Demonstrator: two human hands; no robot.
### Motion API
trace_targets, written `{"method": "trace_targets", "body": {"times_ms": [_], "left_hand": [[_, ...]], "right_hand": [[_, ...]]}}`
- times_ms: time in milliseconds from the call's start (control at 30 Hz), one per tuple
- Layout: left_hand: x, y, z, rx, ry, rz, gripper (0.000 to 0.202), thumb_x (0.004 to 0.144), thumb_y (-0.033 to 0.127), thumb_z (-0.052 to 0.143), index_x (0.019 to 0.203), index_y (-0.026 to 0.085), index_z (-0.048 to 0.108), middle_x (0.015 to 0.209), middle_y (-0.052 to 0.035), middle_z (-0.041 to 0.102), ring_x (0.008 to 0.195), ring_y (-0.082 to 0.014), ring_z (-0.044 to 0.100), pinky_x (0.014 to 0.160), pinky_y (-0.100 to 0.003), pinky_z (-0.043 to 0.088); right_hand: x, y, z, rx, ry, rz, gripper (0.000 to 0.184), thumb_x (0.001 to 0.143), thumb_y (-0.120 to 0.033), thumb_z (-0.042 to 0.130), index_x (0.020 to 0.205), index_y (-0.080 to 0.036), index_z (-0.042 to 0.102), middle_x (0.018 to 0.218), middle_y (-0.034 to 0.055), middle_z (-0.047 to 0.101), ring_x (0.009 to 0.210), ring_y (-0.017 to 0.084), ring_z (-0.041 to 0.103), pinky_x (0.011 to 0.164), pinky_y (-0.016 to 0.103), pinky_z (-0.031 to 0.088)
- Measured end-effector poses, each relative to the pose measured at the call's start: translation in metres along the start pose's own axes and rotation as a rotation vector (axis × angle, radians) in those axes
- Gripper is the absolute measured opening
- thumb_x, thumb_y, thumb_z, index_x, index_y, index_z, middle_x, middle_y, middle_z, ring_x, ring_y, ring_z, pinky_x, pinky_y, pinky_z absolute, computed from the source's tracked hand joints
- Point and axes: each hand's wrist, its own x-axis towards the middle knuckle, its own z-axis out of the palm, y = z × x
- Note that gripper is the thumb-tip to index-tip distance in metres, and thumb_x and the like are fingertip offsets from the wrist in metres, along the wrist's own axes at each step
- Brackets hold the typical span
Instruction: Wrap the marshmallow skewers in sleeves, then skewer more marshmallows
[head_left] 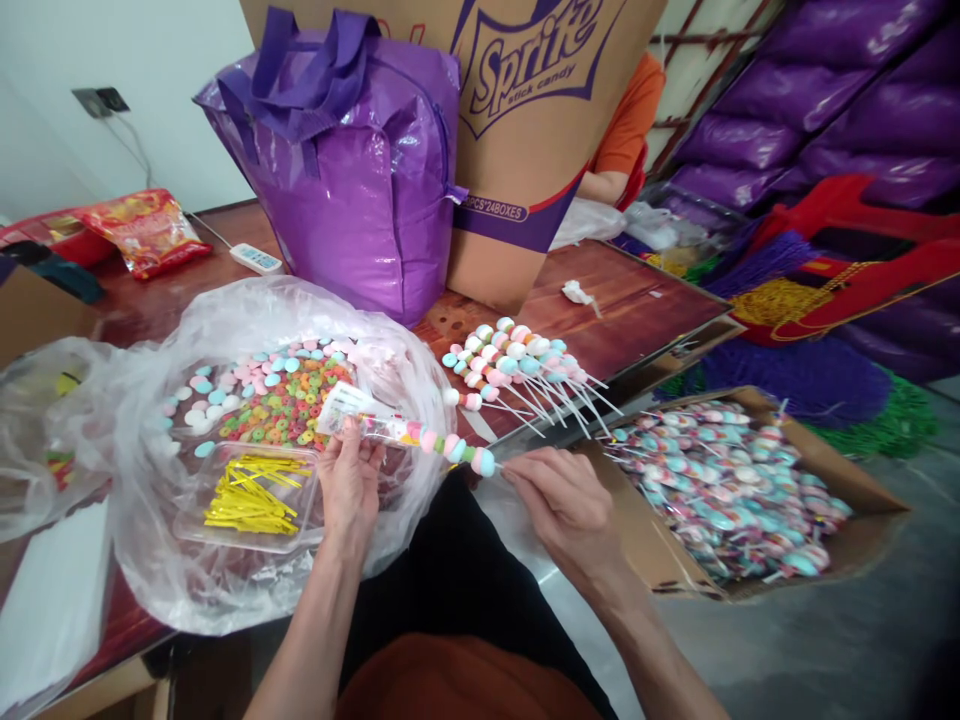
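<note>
Over the near rim of the clear candy bag (187, 560), with left hand (349, 485) pinched on the wrapper sleeve (354, 407) and right hand (562, 505) closed round the stick end of the candy skewer (450, 447), best to feed straight and slowly, avoiding snagged pieces.

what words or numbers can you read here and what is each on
"Sprite": purple logo on the big brown cardboard box.
"stick candy": same box, under the logo.
"PCS*24BOXES": purple band low on that box; its start is hidden.
Red plastic snack bag: print too blurred.
Clear plastic wrapper in the left hand: print too small.
</note>
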Motion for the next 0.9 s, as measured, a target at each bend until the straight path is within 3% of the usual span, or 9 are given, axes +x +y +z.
{"method": "trace_targets", "body": {"times_ms": [233,400,600,800,900], "left_hand": [[-0.005,-0.004,-0.001,0.160,-0.105,0.149,0.044,0.059,0.041,0.090,0.070,0.017,0.055,0.074,0.0027,0.066,0.064,-0.0109,0.064,0.062,-0.023,0.053],[-0.009,-0.012,-0.003,0.229,-0.063,0.195,0.038,0.068,0.046,0.083,0.083,0.018,0.061,0.080,0.0008,0.067,0.066,-0.0112,0.063,0.061,-0.024,0.053],[-0.009,-0.016,-0.004,0.171,0.017,0.254,0.038,0.071,0.046,0.080,0.079,0.019,0.055,0.077,0.0035,0.061,0.064,-0.0090,0.059,0.063,-0.024,0.054],[-0.011,-0.020,-0.005,0.116,0.085,0.215,0.038,0.071,0.044,0.080,0.079,0.019,0.054,0.078,0.0032,0.062,0.064,-0.0093,0.061,0.061,-0.022,0.052],[-0.011,-0.020,-0.007,0.107,0.058,0.190,0.038,0.070,0.044,0.082,0.079,0.019,0.054,0.073,0.0048,0.061,0.062,-0.0088,0.061,0.062,-0.022,0.053]], "right_hand": [[-0.003,-0.004,0.008,0.177,-0.092,0.106,0.014,0.096,-0.013,0.058,0.090,-0.022,0.067,0.079,0.0014,0.066,0.074,0.015,0.060,0.072,0.031,0.043],[-0.005,-0.011,0.019,0.296,-0.087,0.205,0.016,0.096,-0.014,0.056,0.087,-0.021,0.067,0.079,0.0015,0.063,0.072,0.014,0.060,0.068,0.027,0.045],[-0.007,-0.023,0.025,0.254,-0.078,0.207,0.017,0.096,-0.015,0.056,0.084,-0.021,0.067,0.074,0.0011,0.061,0.066,0.013,0.058,0.064,0.025,0.045],[-0.013,-0.037,0.034,0.165,0.019,0.210,0.018,0.096,-0.015,0.055,0.087,-0.021,0.069,0.075,0.0024,0.062,0.066,0.013,0.059,0.062,0.025,0.047],[-0.013,-0.037,0.036,0.185,0.028,0.224,0.018,0.096,-0.015,0.055,0.087,-0.022,0.069,0.076,0.0028,0.063,0.066,0.014,0.060,0.061,0.025,0.047]]}}
